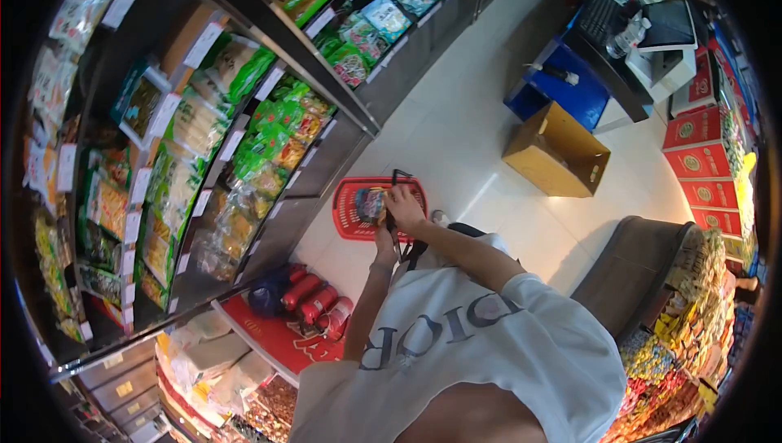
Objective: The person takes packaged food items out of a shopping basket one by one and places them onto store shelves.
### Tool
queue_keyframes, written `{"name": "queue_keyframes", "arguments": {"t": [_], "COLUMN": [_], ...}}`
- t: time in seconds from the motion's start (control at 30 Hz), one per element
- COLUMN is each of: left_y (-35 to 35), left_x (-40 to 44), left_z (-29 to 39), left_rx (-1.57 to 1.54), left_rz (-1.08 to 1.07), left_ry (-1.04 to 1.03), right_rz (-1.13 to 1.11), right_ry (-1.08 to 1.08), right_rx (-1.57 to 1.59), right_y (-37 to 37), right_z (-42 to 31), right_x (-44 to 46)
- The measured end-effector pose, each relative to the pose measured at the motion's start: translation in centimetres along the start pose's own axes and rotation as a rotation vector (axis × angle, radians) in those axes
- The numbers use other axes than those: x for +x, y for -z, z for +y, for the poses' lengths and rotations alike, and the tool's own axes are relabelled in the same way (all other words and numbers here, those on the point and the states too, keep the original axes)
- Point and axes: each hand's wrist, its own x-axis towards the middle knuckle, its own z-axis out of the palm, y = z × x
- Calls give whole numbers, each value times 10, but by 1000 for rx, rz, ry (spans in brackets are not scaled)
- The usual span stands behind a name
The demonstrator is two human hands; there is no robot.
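In front of my body is a red plastic shopping basket (352, 234) with slotted walls and a dark handle (401, 173). A small colourful package (371, 204) shows over the basket, beside my fingers. My right hand (405, 208) is above the basket's right part, its fingers curled at the handle and close to the package. Just below it, my left hand (385, 238) is closed near the basket's lower edge, with its fingertips up toward the package. Both hands are close together, and what lies between their fingers is largely hidden.
Shelves of bagged foods (265, 138) with price labels run along the left. An open cardboard box (562, 154) and a blue bin (562, 76) stand beside a counter (611, 60). Red bottles (314, 300) are at lower left; red cartons (696, 146) are stacked at right.
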Motion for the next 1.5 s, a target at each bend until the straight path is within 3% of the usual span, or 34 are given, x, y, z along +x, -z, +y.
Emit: {"name": "queue_keyframes", "arguments": {"t": [0.07,0.1,0.13,0.2,0.23,0.27,0.3,0.33,0.4,0.47,0.57,0.67,0.7,0.8,0.87,0.93,1.0,1.17,1.27,1.5], "left_y": [-33,-47,-65,-119,-147,-154,-161,-172,-202,-245,-274,-274,-275,-274,-271,-227,-194,-215,-255,-308], "left_x": [20,37,38,12,9,51,81,99,114,128,143,137,135,124,115,108,89,49,45,-5], "left_z": [14,8,16,49,57,27,16,12,24,36,48,52,54,58,57,13,-32,46,77,123], "left_rx": [-142,-157,-150,-202,-331,-443,-381,-323,-324,-334,-319,-247,-211,-115,-54,-217,-324,-245,-246,-159], "left_rz": [-57,-116,-156,-68,-73,-143,-76,-3,23,98,118,231,242,254,287,249,157,163,193,289], "left_ry": [94,42,86,161,98,-12,70,153,99,23,118,-61,-111,-275,-416,-7,168,187,158,209], "right_rz": [-129,-92,-225,-79,-32,18,42,-8,-90,-193,-297,-479,-490,-535,-507,-434,-361,-273,-288,-216], "right_ry": [-808,-861,-1074,-1107,-1089,-1065,-1053,-1169,-1428,-1274,-1317,-1169,-1308,-1195,-1311,-1297,-1275,-1442,-1503,-1349], "right_rx": [238,380,844,745,843,942,941,1105,1394,1323,1260,1012,1003,646,734,713,735,780,740,568], "right_y": [15,1,22,-31,-23,-10,-5,-2,12,39,47,25,41,45,40,36,31,18,97,164], "right_z": [15,36,48,81,88,100,119,142,186,219,271,332,338,388,415,424,443,529,562,706], "right_x": [11,6,13,-7,-8,-3,9,18,44,69,92,98,111,138,170,191,198,229,266,302]}}
